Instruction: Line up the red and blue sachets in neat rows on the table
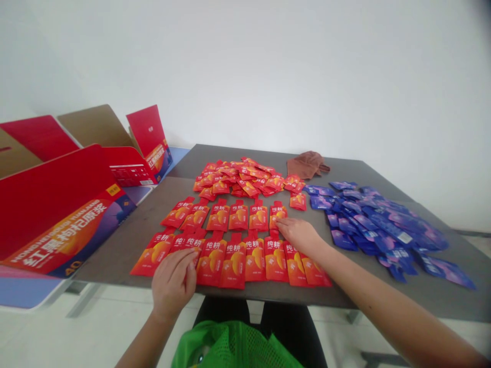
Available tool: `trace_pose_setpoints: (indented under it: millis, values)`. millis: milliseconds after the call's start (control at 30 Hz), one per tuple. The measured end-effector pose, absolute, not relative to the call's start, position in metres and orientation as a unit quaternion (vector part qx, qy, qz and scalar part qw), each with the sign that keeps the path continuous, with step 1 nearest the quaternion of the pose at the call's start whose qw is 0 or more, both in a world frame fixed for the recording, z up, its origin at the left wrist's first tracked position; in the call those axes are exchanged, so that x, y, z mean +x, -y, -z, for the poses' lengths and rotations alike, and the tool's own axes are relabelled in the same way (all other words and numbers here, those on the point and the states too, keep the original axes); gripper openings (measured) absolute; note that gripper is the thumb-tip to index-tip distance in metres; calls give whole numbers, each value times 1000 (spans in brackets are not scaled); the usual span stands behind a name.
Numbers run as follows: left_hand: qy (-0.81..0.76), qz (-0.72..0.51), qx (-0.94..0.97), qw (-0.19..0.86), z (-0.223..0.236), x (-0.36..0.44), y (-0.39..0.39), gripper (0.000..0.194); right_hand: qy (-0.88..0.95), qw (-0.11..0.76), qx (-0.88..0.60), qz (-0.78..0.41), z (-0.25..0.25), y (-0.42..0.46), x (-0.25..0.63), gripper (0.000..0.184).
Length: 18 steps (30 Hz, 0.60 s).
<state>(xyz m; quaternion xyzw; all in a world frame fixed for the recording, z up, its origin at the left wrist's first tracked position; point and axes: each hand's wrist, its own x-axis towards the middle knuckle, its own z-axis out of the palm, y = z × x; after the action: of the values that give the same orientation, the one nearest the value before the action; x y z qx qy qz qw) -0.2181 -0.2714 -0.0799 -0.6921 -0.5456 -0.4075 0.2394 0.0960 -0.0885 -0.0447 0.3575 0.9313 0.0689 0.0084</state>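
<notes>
Head view, with clock positions taken on the table and 6 o'clock nearest the wearer. The person's left hand [173, 282] is resting at about 7 o'clock on the lower row of red-and-orange sachets [233, 263], its fingers curled loosely over the sachets' upper part; whether it is gripping one, the view does not settle. The right hand [299, 236] is lying nearly flat at about 5 o'clock, fingers extended and hand open, with the fingertips touching the spout end of a sachet in the upper row [258, 217] and nothing visibly held.

The sachets are lying side by side in two spout-up rows across the near half of the grey table [115, 255]: six in the upper row and a longer, slightly overlapping row below. A loose pile of red sachets [238, 179] is sitting at 12 o'clock, with one lone sachet [298, 201] lying just beside it. Blue-purple sachets [376, 227] are spreading in a heap toward 3 o'clock. A brown cloth [307, 164] is lying at about 1 o'clock. Open red cartons [57, 204] are standing beyond the table's 9 o'clock edge, and green mesh fabric [230, 347] is showing below the near edge.
</notes>
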Motion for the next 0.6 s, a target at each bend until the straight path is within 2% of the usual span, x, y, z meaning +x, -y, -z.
trace_pose_setpoints:
  millis: [333,600]
  values:
    - [550,397,-693,245,80,-219,271,25,-865,-19,494,-87,39,15,130,32]
    - [551,398,-691,246,79,-219,270,23,-878,11,474,-64,54,7,145,36]
